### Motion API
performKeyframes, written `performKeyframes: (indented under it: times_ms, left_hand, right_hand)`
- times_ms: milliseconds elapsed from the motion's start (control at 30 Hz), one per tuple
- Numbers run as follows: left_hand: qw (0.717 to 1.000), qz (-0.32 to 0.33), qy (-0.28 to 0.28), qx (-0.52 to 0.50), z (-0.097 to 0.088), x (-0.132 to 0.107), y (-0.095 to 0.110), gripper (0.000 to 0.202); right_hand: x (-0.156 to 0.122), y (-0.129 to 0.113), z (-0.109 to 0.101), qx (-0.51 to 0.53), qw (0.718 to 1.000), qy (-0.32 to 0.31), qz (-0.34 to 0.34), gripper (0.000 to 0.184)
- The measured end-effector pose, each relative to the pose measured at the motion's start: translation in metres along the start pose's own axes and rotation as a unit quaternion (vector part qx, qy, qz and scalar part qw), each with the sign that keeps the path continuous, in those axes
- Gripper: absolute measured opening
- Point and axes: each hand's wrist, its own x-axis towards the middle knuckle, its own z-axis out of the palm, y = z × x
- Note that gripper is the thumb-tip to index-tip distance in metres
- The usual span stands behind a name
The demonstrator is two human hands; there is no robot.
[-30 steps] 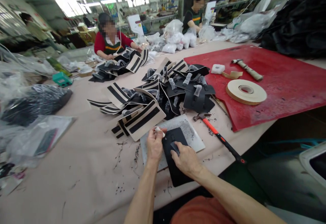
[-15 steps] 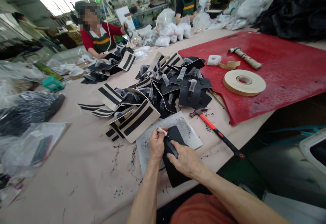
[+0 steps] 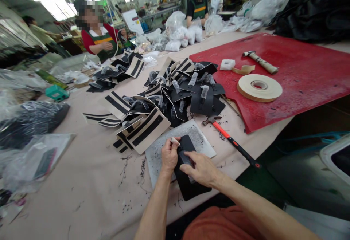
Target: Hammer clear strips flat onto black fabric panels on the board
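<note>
A black leather piece [image 3: 191, 189] lies on a grey work slab [image 3: 199, 138] at the near edge of the table. My left hand [image 3: 168, 156] is closed, pinching a small white bit between thumb and fingers at the piece's left edge. My right hand [image 3: 201, 168] rests on top of the piece, fingers curled around its dark strap. A hammer with an orange and black handle [image 3: 232, 143] lies just right of the slab. A heap of black and tan striped pieces [image 3: 164, 101] sits beyond the slab.
A red mat [image 3: 295, 72] at right carries a roll of tan tape [image 3: 259, 87], a white block [image 3: 227, 64] and a wrapped hammer [image 3: 259, 61]. Plastic bags [image 3: 27, 123] lie at left. A person in red [image 3: 100, 39] and another person [image 3: 198, 5] work farther along the table.
My right hand slid a little toward me along the strap. The person in red drew an arm back. The view shifted slightly.
</note>
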Motion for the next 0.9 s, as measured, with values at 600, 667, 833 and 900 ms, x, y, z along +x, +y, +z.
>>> performKeyframes:
  times_ms: [600, 667, 833, 900]
  left_hand:
    - [0.994, 0.046, -0.098, -0.001, -0.003, 0.005, 0.000, 0.025]
    - [0.994, 0.046, -0.097, 0.000, -0.003, 0.004, -0.002, 0.025]
    - [0.993, 0.061, -0.106, 0.005, -0.003, 0.003, -0.008, 0.025]
    - [0.992, 0.067, -0.103, -0.002, -0.002, 0.003, -0.010, 0.024]
  right_hand:
    - [0.008, 0.085, -0.100, 0.115, 0.954, -0.012, 0.278, 0.006]
    - [0.002, 0.065, -0.099, 0.155, 0.950, -0.006, 0.271, 0.016]
    - [-0.011, 0.014, -0.099, -0.005, 0.992, 0.119, 0.033, 0.038]
    - [-0.009, 0.002, -0.099, -0.159, 0.981, 0.107, -0.037, 0.034]
